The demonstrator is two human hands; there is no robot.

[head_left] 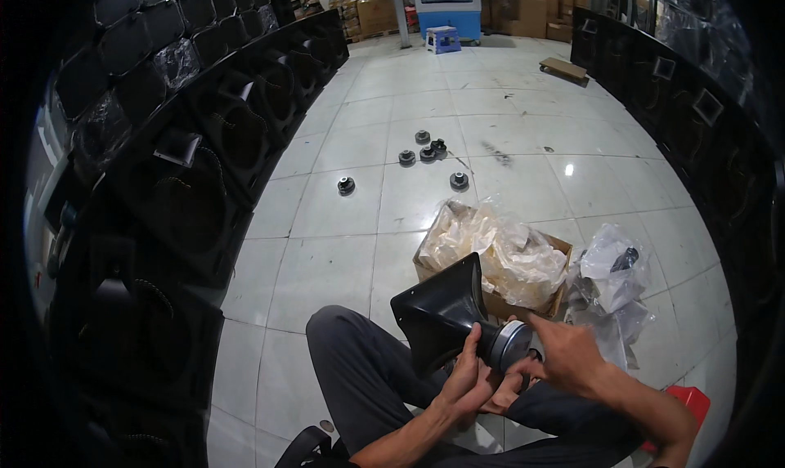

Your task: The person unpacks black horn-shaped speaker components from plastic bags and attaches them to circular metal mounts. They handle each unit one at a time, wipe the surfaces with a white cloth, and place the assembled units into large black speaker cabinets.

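Observation:
A black flared horn (441,304) with a round grey driver (511,344) on its narrow end rests over my lap. My left hand (466,378) grips the horn's neck from below. Fingers of my right hand (568,355) press on the driver's rim. Beyond the horn stands an open cardboard box (558,300) stuffed with crumpled clear plastic.
Several small round black drivers (429,151) lie on the white tiled floor ahead. Black speaker cabinets (204,165) line the left side, and more stand along the right (695,116). Crumpled plastic bags (609,272) lie right of the box. A red object (691,398) sits at my right.

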